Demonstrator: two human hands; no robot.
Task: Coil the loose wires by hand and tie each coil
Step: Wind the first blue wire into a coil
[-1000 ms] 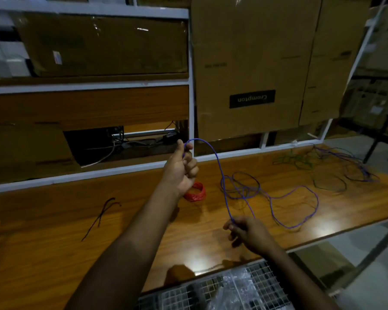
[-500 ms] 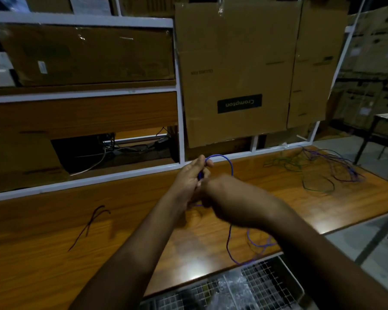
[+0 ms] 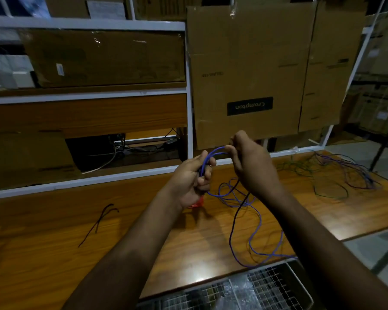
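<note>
we see a blue wire (image 3: pixel 254 222), a red coil (image 3: pixel 196 203), thin black ties (image 3: pixel 99 220), green and purple wires (image 3: pixel 336 173) on an orange-brown wood-grain table (image 3: pixel 43 253), brown cardboard (image 3: pixel 251 70) with a black label (image 3: pixel 249 106), white shelf frame (image 3: pixel 189 108).

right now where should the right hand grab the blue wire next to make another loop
Probably the slack just below the right hand, where the blue wire hangs free toward the bench. Come from above and pinch it sideways: that stretch runs nearly upright and clear of the tangle, while the left hand holds the finished loops.
</note>
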